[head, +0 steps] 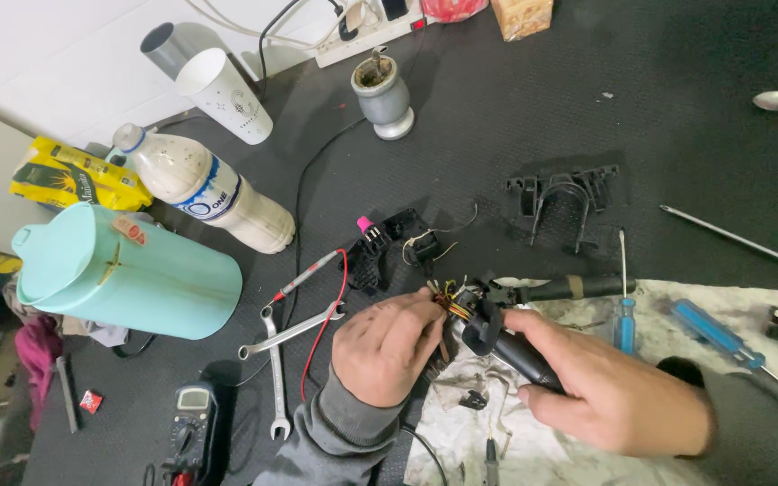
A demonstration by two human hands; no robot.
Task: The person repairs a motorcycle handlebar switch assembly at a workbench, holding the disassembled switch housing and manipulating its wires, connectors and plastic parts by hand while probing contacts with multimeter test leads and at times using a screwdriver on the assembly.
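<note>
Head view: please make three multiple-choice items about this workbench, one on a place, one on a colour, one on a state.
1. Where do the two spanners lie?
A. left of the left hand
B. inside the jug
C. on the white cloth

2. What colour is the jug?
A. red
B. light turquoise
C. black

3. What state is the right hand in?
A. open and empty
B. closed around a black wired part
C. flat on the mat

Answers: 1 A, they cross beside the left hand. 2 B, its wall is turquoise. 3 B, fingers wrap the black wired part.

Bright even overhead light, soft short shadows, sharp centre, wide-angle bending at edges, slight corner blur
</note>
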